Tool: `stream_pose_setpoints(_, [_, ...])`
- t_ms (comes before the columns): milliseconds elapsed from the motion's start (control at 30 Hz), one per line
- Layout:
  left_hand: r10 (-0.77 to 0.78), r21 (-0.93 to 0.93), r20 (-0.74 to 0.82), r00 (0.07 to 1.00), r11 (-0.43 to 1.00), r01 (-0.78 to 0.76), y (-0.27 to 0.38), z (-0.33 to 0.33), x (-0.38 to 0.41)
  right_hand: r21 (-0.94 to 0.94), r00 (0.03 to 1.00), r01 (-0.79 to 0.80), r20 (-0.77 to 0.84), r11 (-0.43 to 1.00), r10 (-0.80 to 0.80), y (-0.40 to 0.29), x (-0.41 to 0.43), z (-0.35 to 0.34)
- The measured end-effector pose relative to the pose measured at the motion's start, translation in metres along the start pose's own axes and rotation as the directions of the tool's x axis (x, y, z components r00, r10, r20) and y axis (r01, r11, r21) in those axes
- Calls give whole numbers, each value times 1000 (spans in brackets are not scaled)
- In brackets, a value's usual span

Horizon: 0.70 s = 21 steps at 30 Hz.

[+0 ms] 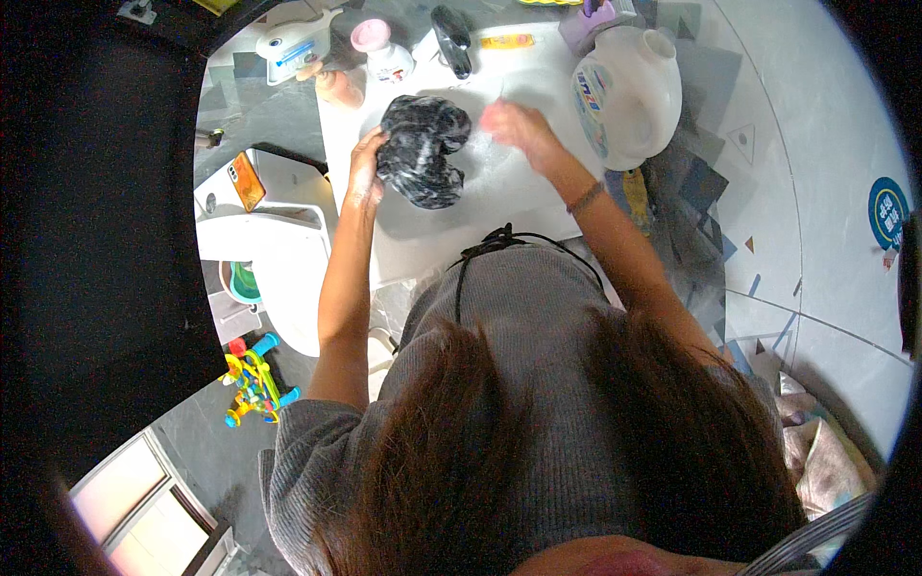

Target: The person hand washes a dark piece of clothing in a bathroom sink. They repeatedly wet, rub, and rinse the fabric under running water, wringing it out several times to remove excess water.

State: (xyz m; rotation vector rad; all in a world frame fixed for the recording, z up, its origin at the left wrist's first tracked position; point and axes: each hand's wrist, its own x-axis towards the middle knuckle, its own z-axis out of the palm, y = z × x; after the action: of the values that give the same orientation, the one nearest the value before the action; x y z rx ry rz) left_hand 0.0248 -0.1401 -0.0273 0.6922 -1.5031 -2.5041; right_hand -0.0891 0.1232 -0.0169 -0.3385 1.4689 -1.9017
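Note:
A dark cloth-like item (421, 151) streaked with white suds is held over the white sink basin (389, 248). My left hand (369, 165) grips its left side. To the right of it, apart from it, my right hand (520, 129) is raised over the basin; it is blurred, with something pink at the fingertips that I cannot make out. A black object (451, 42), perhaps a brush, lies at the basin's far edge beside a white bottle with a pink top (389, 54).
Right of the basin stands a large translucent plastic jug (637, 97). A yellow packet (508, 42) lies on the far rim. At left are a white toilet (292, 288), a phone in an orange case (246, 181) and a colourful plastic toy (256, 381) on the floor.

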Motion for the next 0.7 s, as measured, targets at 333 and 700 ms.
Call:
stream_pose_setpoints(333, [-3,-172,-109,994,985,-15,-7,-36,-10,676,982,-16,-130,737,140,-76,93,17])
stream_pose_setpoints(700, [-68,-225,-211,975,974,19,-17,-31,-3,602,985,-5,-135,799,108,-70,115,9])
